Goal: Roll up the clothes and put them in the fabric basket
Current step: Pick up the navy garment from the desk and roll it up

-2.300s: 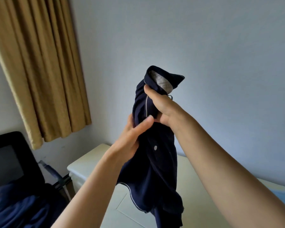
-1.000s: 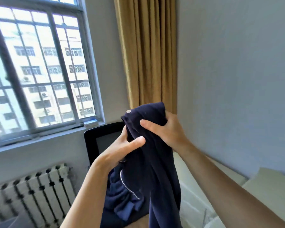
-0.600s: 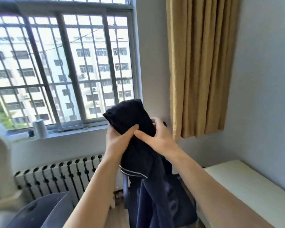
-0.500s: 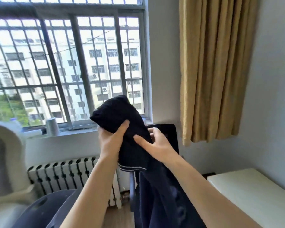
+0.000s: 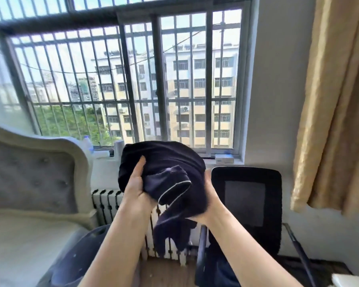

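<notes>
Task status, head view. A dark navy cloth garment (image 5: pixel 164 160) edged with thin white piping is held in mid-air at chest height, in front of the barred window (image 5: pixel 133 79) and above the white ribbed radiator (image 5: pixel 106 204). Most of it is gathered into a thick, rounded bundle, but a loose tail (image 5: pixel 170 233) hangs free below the hands, so the roll is judged well advanced and not yet finished. The left hand (image 5: pixel 136 189) grips the bundle's left side, thumb laid straight up its near face, the other fingers passing out of sight behind the cloth. The right hand (image 5: pixel 210 200) cups the right and lower side; it is blurred and its fingers are hidden, so their posture cannot be told. A dark grey rounded form (image 5: pixel 75 257) at lower left, partly covered by the left forearm, may be the fabric basket, though this cannot be confirmed. Remaining work, as judged: wind in the hanging tail, then lower the roll into the basket. Dark fabric (image 5: pixel 218 270) at the seat of the black mesh-backed office chair (image 5: pixel 247 195) may be further clothing awaiting the same treatment.
</notes>
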`<action>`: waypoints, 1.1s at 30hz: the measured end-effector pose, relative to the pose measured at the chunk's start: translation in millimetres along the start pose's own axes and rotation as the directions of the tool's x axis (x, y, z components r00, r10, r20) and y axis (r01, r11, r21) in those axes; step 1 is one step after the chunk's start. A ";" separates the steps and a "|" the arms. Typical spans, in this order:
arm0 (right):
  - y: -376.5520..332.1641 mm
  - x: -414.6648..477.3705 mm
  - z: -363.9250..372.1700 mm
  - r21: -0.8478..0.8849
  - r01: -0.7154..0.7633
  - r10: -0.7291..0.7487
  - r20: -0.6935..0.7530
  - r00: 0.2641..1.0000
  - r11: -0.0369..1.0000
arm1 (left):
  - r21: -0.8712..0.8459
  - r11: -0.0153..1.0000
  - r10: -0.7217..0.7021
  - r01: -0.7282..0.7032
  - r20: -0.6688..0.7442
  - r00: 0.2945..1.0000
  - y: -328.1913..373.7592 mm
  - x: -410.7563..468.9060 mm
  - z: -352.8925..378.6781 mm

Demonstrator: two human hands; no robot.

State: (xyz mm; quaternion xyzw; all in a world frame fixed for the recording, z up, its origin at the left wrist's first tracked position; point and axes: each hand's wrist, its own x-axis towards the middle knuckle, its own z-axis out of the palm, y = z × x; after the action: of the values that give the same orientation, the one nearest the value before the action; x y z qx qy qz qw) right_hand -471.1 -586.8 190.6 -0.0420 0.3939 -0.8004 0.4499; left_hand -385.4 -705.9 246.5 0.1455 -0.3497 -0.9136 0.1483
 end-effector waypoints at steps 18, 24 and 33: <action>57.0 170.5 97.0 -0.044 0.020 -0.012 0.186 0.982 0.999 | -0.024 1.000 0.008 -0.008 -0.028 1.000 93.1 74.2 -165.6; 74.0 259.1 136.5 -0.304 0.015 0.050 0.203 0.978 0.952 | 0.034 0.997 0.069 -0.066 -0.122 0.990 154.5 113.9 -234.8; 117.2 356.8 161.8 -0.775 0.133 0.067 0.221 0.973 0.618 | 0.161 0.987 0.056 -0.005 -0.316 0.947 184.9 194.2 -339.6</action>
State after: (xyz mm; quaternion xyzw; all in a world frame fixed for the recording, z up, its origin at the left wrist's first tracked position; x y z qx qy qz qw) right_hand -533.4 -984.9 120.8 -0.3329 0.6484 -0.5457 0.4136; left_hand -406.0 -1112.1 99.0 0.2972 -0.3945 -0.8450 0.2049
